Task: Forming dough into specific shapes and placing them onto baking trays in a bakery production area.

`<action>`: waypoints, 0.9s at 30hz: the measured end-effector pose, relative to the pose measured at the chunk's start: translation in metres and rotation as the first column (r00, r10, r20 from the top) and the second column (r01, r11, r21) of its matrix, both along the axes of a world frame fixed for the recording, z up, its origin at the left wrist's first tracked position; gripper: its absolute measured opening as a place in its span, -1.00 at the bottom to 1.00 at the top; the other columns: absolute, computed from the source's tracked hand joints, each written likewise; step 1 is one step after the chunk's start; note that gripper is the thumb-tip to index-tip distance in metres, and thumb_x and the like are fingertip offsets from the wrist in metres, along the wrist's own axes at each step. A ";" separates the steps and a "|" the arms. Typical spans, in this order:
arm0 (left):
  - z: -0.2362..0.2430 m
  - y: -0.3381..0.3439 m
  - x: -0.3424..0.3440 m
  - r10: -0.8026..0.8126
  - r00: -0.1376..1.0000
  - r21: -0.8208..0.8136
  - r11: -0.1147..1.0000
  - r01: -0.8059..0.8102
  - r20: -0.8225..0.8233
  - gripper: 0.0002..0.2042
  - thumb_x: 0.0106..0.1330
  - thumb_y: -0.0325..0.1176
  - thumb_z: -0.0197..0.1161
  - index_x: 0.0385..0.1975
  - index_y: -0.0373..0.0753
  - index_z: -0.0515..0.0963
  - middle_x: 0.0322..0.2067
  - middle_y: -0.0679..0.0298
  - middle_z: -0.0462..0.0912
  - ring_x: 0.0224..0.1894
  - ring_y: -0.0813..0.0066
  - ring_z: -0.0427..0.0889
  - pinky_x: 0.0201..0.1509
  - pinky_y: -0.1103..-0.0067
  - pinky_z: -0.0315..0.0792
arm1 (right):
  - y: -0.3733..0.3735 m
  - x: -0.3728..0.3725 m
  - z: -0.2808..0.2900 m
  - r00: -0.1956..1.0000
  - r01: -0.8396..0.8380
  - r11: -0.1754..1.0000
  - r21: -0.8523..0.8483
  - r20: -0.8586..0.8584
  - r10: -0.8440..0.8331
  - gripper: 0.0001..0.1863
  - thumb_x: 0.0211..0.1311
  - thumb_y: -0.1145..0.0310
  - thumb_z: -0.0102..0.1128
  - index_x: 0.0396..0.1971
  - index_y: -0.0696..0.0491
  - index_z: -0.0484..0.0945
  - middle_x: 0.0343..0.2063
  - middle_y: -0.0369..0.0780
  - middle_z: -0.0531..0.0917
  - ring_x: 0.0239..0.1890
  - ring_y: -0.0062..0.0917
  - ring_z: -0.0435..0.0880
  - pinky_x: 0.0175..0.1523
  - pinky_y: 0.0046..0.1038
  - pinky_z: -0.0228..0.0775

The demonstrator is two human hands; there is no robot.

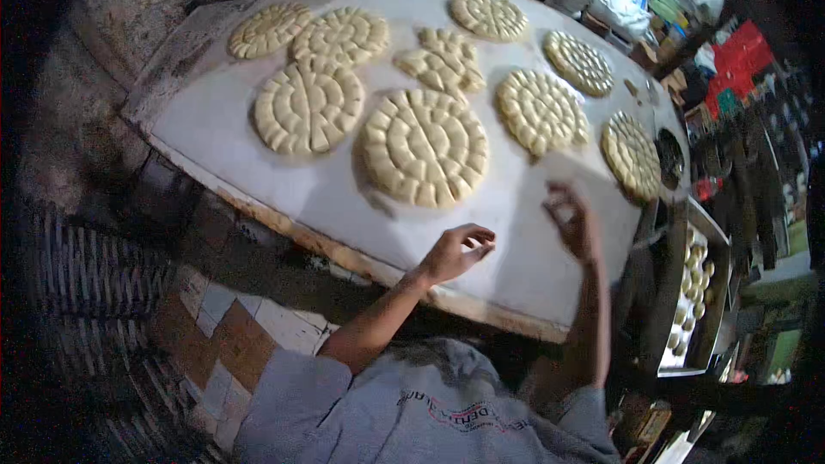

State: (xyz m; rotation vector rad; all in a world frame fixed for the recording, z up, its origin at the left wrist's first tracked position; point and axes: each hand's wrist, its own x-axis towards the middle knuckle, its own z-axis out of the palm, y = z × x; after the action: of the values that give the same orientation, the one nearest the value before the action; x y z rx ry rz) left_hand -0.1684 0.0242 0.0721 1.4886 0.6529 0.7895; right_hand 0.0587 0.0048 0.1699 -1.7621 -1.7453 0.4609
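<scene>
Clearly, the nearest dough round [425,148] lies at the centre of the frame on the white counter [219,155], pale cream and flat, marked into rings of puffy segments with a straight groove slanting across it. Below it, the left hand [464,252] has an empty, loosely curled grip, narrow between thumb and fingers; the blurred right hand [573,223], right of centre, curls likewise, its grip empty too.

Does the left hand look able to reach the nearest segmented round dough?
Probably yes: the left hand seems empty, and only tabletop shows between it and the segmented round dough.
</scene>
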 end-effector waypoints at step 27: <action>-0.136 0.477 -0.026 0.453 0.577 0.392 0.889 -0.236 -0.679 -0.41 -0.17 0.07 0.27 -0.18 -0.24 0.52 -0.23 0.05 0.58 -0.17 0.12 0.56 -0.10 0.33 0.40 | -0.064 -0.112 -0.174 0.660 0.714 0.682 0.160 0.171 -0.731 -0.88 -0.09 0.54 0.00 -0.45 0.16 0.39 -0.40 -0.06 0.43 -0.27 -0.14 0.35 -0.16 -0.19 0.23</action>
State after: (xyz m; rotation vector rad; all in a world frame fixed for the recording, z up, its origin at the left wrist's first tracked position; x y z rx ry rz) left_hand -0.1947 0.5008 -0.0635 1.9799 1.5840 0.5132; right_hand -0.0534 -0.0592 -0.0036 -2.3218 -0.9999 -0.1656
